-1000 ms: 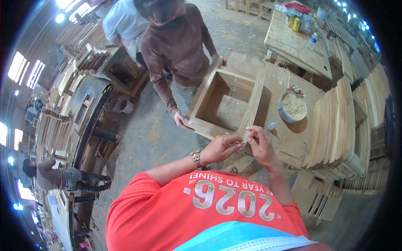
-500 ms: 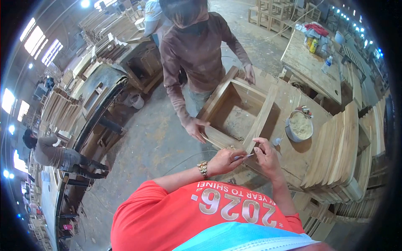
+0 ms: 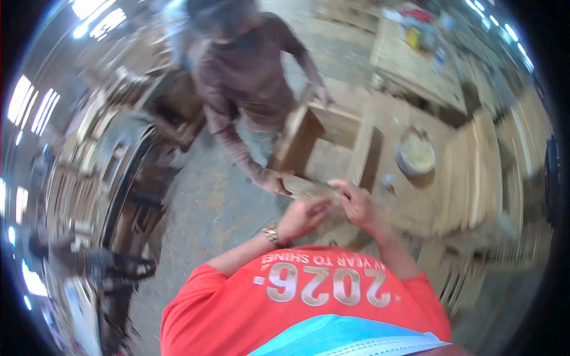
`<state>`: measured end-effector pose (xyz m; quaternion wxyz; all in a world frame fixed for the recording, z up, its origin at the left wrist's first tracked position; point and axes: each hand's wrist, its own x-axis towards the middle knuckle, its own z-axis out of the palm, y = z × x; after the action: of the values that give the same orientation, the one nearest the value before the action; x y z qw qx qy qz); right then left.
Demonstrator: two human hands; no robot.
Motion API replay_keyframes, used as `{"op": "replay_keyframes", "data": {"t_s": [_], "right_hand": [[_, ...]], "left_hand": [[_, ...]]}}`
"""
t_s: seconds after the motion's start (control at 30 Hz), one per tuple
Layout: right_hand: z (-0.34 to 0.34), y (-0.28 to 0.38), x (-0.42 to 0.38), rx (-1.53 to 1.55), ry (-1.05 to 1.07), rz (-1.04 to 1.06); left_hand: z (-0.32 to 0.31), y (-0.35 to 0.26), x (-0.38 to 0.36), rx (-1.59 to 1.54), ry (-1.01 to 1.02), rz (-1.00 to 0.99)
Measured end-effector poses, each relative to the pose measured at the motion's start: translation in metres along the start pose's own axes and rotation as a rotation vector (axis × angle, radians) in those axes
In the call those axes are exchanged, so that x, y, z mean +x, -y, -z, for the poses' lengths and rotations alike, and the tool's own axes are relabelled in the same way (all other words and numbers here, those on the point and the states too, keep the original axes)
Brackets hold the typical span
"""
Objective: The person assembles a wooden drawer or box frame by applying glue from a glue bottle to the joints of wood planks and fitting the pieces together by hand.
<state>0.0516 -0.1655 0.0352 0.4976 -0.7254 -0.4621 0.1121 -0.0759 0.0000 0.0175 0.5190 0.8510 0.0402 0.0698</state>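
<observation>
Left hand [image 3: 303, 216] and right hand [image 3: 356, 204] met at wooden frame [image 3: 332, 148] near corner; grip too blurred to tell. Frame judged stiff, heavy; hold by rails.

We've got the open wooden frame [image 3: 323, 145] sitting on the workbench [image 3: 409, 196] right in front of us, with our left hand [image 3: 303, 216] and right hand [image 3: 356, 204] up close together at its near edge. Too blurry to tell what's between our fingers. Across the frame stands a co-worker [image 3: 249, 71], one hand [image 3: 274, 181] on the near-left corner, just beside our left hand, the other hand [image 3: 323, 95] on the far side. To the right of the frame there's a bowl [image 3: 415, 155] on the bench, and further right a stack of boards [image 3: 475, 172]. Another table [image 3: 415, 65] sits behind all that.
</observation>
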Motion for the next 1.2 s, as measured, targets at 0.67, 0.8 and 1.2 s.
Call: {"op": "replay_keyframes", "data": {"t_s": [0.67,0.8,1.2], "right_hand": [[-0.141,0.06,0.064,0.13,-0.532,-0.158],[-0.148,0.06,0.056,0.21,-0.56,-0.18],[-0.151,0.039,0.021,0.314,-0.821,-0.331]], "left_hand": [[0.136,0.093,0.012,-0.521,0.377,-0.018],[0.147,0.086,0.01,-0.491,0.441,-0.028],[0.117,0.101,0.021,-0.564,0.521,0.039]]}}
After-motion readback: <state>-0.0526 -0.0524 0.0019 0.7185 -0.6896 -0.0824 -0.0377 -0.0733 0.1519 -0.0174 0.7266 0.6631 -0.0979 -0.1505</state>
